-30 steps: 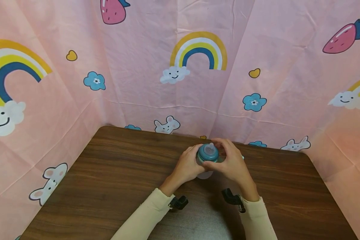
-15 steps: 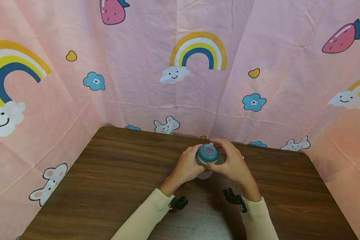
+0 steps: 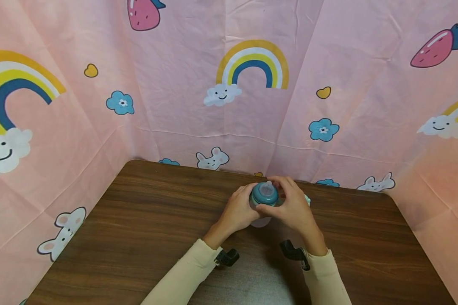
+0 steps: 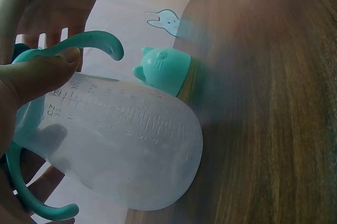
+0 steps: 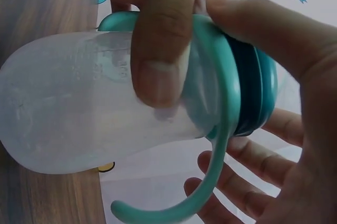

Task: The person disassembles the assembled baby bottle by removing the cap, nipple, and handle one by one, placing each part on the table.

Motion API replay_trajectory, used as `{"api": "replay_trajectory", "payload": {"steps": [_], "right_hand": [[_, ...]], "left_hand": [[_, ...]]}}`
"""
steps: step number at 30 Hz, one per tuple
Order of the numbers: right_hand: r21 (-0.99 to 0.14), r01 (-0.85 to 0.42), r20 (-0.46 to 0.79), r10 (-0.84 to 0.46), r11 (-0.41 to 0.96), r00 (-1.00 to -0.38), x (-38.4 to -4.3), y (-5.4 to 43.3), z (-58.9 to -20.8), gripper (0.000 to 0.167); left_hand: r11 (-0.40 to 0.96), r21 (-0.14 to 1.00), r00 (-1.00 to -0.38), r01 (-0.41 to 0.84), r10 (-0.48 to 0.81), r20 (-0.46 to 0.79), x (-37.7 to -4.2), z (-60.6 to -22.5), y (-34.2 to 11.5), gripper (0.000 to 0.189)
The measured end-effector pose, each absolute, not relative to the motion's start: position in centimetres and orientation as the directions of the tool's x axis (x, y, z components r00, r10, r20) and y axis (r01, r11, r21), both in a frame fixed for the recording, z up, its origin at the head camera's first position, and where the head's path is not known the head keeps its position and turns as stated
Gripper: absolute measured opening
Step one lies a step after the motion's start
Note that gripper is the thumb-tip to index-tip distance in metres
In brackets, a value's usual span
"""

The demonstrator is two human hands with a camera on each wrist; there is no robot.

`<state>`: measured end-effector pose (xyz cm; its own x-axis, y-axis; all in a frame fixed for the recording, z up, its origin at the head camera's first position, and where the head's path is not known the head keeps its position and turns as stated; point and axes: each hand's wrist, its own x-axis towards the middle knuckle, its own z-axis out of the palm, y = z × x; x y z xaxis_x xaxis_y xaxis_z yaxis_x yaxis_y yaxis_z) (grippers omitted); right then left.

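A baby bottle (image 4: 131, 145) with a translucent, measure-marked body stands upright on the table, with mint side handles (image 5: 221, 76). On top are a teal collar (image 3: 265, 198) and a clear nipple (image 3: 267, 188). My left hand (image 3: 238, 209) grips the bottle's neck and handle ring from the left, its thumb (image 5: 160, 71) pressed on the upper body. From the right, my right hand (image 3: 295, 205) curls round the collar, with the thumb on the near side and fingers behind. A mint cap with cat ears (image 4: 163, 70) sits beyond the bottle, mostly hidden behind my right hand in the head view.
The brown wood-grain table (image 3: 156, 228) extends to both sides. Pink printed cloth (image 3: 175, 84) hangs along its back and sides. A black camera mount is strapped at each wrist, near the cream sleeves (image 3: 187, 275).
My right hand shifted slightly right at the wrist, then back left, its thumb moving along the collar's near side. The left hand and bottle stay put. More of the mint cap shows now.
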<state>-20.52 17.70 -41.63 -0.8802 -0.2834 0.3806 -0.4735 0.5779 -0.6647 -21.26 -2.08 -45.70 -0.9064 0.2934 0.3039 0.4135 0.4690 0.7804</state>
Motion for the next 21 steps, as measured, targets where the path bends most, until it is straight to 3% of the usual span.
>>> {"api": "replay_trajectory", "payload": {"steps": [9,21], "right_hand": [[-0.675,-0.505,0.378,-0.335,0.538,-0.863,-20.46,18.03,-41.38,0.081],[-0.652,-0.477,0.386,-0.283,0.589,-0.878,-20.63,17.51,-41.73,0.078]], "left_hand": [[0.465,0.785,-0.908,0.410,0.292,0.301,-21.33,-45.75,-2.00,0.075],[0.460,0.785,-0.906,0.414,0.294,0.306,-21.27,-45.67,-2.07,0.075]]}}
